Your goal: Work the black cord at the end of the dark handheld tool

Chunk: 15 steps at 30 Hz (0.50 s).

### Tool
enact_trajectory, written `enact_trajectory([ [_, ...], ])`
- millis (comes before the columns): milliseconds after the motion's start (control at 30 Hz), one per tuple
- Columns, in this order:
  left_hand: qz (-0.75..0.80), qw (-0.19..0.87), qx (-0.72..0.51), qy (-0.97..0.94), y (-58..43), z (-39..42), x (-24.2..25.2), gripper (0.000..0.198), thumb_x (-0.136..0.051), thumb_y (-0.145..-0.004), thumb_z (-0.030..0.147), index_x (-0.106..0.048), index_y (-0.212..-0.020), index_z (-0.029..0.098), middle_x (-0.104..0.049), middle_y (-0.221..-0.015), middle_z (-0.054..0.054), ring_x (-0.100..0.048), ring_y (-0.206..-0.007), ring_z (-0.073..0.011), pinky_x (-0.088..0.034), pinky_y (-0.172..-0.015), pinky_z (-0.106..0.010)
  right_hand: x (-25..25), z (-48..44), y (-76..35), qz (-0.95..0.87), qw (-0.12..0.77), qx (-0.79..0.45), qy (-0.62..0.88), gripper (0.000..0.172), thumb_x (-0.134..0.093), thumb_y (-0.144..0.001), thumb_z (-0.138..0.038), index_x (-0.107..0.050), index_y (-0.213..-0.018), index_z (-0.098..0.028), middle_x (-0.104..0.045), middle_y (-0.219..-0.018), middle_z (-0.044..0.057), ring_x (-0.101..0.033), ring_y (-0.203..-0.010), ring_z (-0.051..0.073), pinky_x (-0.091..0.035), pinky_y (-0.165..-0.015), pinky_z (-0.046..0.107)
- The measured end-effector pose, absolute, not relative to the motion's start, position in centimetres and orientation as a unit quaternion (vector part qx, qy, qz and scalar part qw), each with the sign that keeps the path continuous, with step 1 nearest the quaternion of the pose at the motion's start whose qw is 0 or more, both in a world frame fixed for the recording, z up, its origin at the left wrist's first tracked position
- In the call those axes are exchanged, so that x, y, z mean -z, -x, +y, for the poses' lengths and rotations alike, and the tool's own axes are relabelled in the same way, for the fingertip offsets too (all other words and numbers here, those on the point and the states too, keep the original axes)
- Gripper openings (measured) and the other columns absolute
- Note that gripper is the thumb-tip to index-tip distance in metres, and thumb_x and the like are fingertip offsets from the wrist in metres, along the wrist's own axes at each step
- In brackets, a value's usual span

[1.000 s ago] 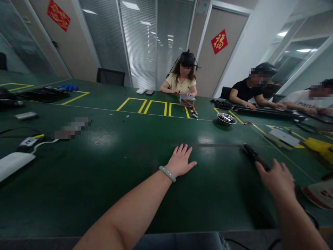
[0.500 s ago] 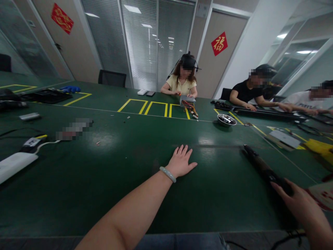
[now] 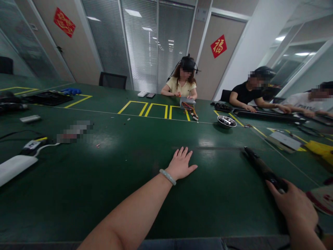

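Left hand (image 3: 181, 163) lies flat, fingers spread, palm down on the green tabletop (image 3: 117, 180). Long black tool (image 3: 261, 168) lies to the right of it; right hand (image 3: 293, 205) closed around the tool's near end. Steel bowl (image 3: 226, 121) well beyond the tool.

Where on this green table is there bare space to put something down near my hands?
The widest bare patch lies left of the left hand, bordered by the white adapter at the table's left edge. Another lies between the left hand and the black tool that the right hand touches. The right side past the metal bowl is crowded.
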<state>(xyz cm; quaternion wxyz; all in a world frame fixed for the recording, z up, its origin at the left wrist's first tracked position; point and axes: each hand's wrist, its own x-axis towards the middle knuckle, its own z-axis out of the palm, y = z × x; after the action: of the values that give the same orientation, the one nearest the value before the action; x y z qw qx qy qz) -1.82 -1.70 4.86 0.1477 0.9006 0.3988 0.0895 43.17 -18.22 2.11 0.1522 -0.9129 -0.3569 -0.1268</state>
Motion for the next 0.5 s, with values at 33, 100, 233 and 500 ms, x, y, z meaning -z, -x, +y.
enact_trajectory([
  [33,0.398,0.148,-0.089,-0.901,1.81,-1.71,-4.88,0.077,-0.021,-0.092,0.069,-0.020,-0.153,0.022,-0.014,-0.160,-0.006,-0.007,-0.147,-0.0290,-0.013,-0.118,-0.049,-2.17,-18.18,-43.01,-0.345,0.145,0.115,0.920,0.088,-0.048,-0.062,-0.082,-0.059,-0.128,-0.025,-0.063,-0.107,0.027,-0.060,-0.097,0.050,-0.046,-0.071,0.061],
  [100,0.399,0.151,-0.088,-0.900,1.80,-1.74,-4.96,0.077,-0.020,-0.092,0.069,-0.020,-0.153,0.022,-0.014,-0.160,-0.006,-0.007,-0.148,-0.0287,-0.014,-0.118,-0.049,-2.37,-18.06,-42.85,-0.321,0.128,0.083,0.935,0.089,-0.049,-0.062,-0.082,-0.057,-0.131,-0.026,-0.061,-0.113,0.027,-0.059,-0.103,0.048,-0.046,-0.074,0.059],
  [233,0.405,0.160,-0.088,-0.896,1.80,-1.81,-5.19,0.077,-0.021,-0.091,0.070,-0.021,-0.153,0.022,-0.013,-0.160,-0.005,-0.008,-0.147,-0.0296,-0.015,-0.118,-0.049,-2.58,-17.92,-43.10,-0.320,0.138,0.064,0.935,0.089,-0.048,-0.063,-0.083,-0.057,-0.132,-0.028,-0.062,-0.113,0.028,-0.059,-0.102,0.047,-0.045,-0.075,0.059],
  [500,0.403,0.171,-0.076,-0.896,1.80,-1.66,-5.43,0.079,-0.020,-0.091,0.070,-0.019,-0.153,0.022,-0.013,-0.160,-0.006,-0.006,-0.147,-0.0302,-0.014,-0.118,-0.051,-2.27,-18.00,-43.26,-0.316,0.124,0.071,0.938,0.092,-0.046,-0.063,-0.085,-0.056,-0.133,-0.027,-0.061,-0.115,0.026,-0.059,-0.102,0.047,-0.046,-0.075,0.056],
])
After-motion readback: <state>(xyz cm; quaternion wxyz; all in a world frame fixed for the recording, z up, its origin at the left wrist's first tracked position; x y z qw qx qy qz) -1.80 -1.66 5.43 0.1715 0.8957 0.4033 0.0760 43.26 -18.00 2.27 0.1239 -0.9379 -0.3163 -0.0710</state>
